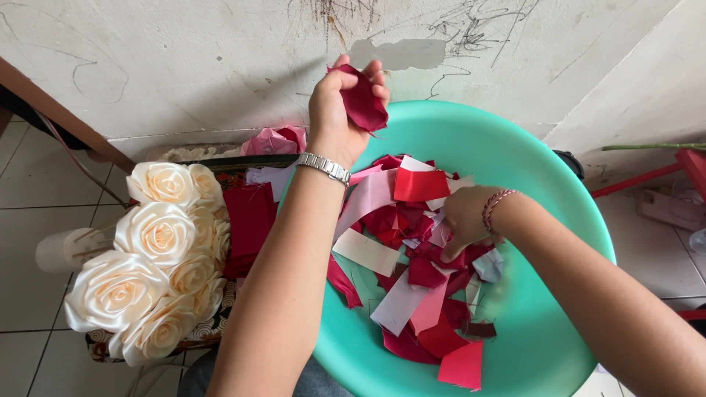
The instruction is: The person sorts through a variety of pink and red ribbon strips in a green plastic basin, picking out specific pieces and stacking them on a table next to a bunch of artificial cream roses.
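At the far left, a cluster of cream satin roses (pixel 158 250) was seen packed in a patterned basket (pixel 213 327) on the tiled floor (pixel 29 176), with a folded dark red cloth (pixel 250 220) lying just beside them. The left hand (pixel 340 110) was raised above the far rim of the turquoise basin (pixel 529 169), its fingers closed around a dark red fabric piece (pixel 366 103) that was bunched against the palm. Below and to the right of it, the heap of fabric scraps (pixel 415 257), red, pink, lilac and white, was spread across the bottom of the basin. The right hand (pixel 465 220) was pressed down into that heap, so it lay far nearer the scraps than the lifted left one; the strips ran in mixed directions, with no single long axis. Its fingertips were buried among the pieces, so whether anything was pinched could not be told. The basin's near edge was cut off by the frame, and the items at the far right were too partial to identify.
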